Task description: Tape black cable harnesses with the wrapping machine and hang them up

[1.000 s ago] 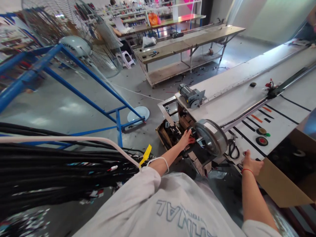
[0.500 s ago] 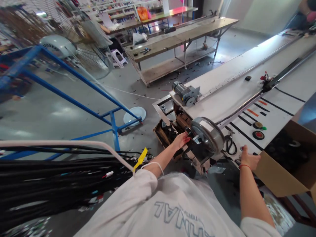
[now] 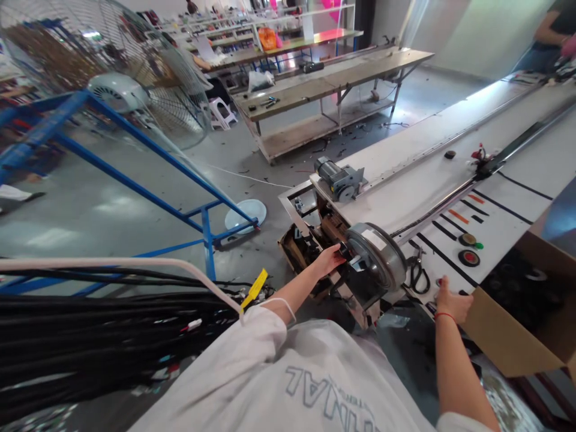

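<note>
At the far left, a bundle of black cords hangs in front of a blue metal frame, with a caged fan behind. A pale bar crosses above the cords; a yellow tag hangs at its right end. A white round basin sits on the floor beside the frame's foot.

The left hand is extended past the worktop's left end, fingertips touching a dark knob on the axle side of a grey wheel. Whether the fingers pinch the knob cannot be told. The wheel is at the left end of the worktop, towards its near corner; a motor sits at the far left corner.

Right of the wheel, black-handled scissors lie along the near edge. The right hand rests at that edge, thumb raised beside a small red-centred disc; its other fingers are largely concealed, so their grip cannot be determined.

Beyond it, black and orange strips and a red-centred roll lie on the worktop. An open carton of dark items adjoins the near edge. A co-worker is at the far right end.
</note>
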{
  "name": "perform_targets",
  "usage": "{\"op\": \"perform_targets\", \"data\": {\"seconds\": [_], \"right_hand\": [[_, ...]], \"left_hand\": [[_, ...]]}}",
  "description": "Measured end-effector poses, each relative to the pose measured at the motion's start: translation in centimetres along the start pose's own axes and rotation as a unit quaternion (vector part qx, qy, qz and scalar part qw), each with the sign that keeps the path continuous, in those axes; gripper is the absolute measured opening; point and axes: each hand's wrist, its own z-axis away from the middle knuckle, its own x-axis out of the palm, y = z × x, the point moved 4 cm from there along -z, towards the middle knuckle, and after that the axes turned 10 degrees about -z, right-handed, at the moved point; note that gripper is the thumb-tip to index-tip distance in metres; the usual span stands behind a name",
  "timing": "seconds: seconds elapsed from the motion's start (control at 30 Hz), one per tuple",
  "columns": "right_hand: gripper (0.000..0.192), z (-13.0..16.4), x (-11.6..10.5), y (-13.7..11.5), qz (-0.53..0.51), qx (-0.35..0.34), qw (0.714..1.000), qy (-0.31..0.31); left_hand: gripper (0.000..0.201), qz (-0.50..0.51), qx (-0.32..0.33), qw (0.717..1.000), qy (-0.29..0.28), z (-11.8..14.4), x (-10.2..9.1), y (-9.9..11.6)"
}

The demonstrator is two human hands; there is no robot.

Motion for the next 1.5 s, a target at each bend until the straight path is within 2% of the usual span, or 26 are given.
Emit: {"op": "perform_targets", "data": {"seconds": [0.13,0.23,0.33,0.47,0.57,0.63,0.7,0.77,0.83,1.0,1.1,1.3,1.5], "right_hand": [[0.089,0.3,-0.2,-0.3,0.018,0.004,1.0,0.003],[0.087,0.7,-0.6,-0.9,0.03,-0.001,1.0,0.004],[0.088,1.3,-1.1,-1.4,0.021,0.002,1.0,0.002],[0.09,1.4,-1.3,-1.3,0.001,0.004,1.0,-0.001],[0.091,1.1,-1.1,-1.1,-0.009,-0.001,1.0,0.004],[0.091,1.0,-1.1,-1.1,-0.013,-0.005,1.0,0.007],[0.089,1.2,-1.2,-1.3,-0.014,-0.005,1.0,0.008],[0.085,1.5,-1.4,-1.6,-0.013,-0.002,1.0,0.008],[0.083,1.9,-1.6,-1.9,-0.012,-0.002,1.0,0.01],[0.083,2.3,-1.8,-2.2,-0.007,-0.002,1.0,0.003],[0.083,2.2,-1.8,-2.2,0.001,-0.001,1.0,0.001],[0.083,2.1,-1.7,-2.0,-0.001,0.001,1.0,-0.003],[0.086,1.5,-1.4,-1.6,-0.003,-0.013,1.0,-0.01]], "left_hand": [[0.019,-0.022,0.034,0.999,0.035,0.1,0.2,0.1],[0.03,-0.027,0.064,0.997,0.035,0.3,0.5,-0.1],[0.044,-0.052,0.07,0.996,-0.006,0.8,0.5,-1.2],[0.045,-0.214,0.053,0.969,-0.112,3.1,-0.8,-4.5],[0.034,-0.365,0.072,0.917,-0.147,5.2,-3.1,-6.6],[0.026,-0.514,0.096,0.844,-0.122,6.1,-4.6,-7.2],[0.023,-0.616,0.113,0.776,-0.071,6.7,-5.8,-7.0],[0.03,-0.652,0.124,0.747,-0.046,7.2,-6.4,-6.5],[0.036,-0.65,0.142,0.745,-0.054,8.1,-6.6,-5.8],[0.044,-0.613,0.163,0.772,-0.048,11.1,-6.5,-4.2],[0.04,-0.62,0.16,0.767,-0.029,12.0,-6.0,-4.0],[0.035,-0.621,0.177,0.763,0.012,10.9,-3.5,-3.3],[0.029,-0.634,0.21,0.744,0.004,8.7,-1.0,-3.1]]}}
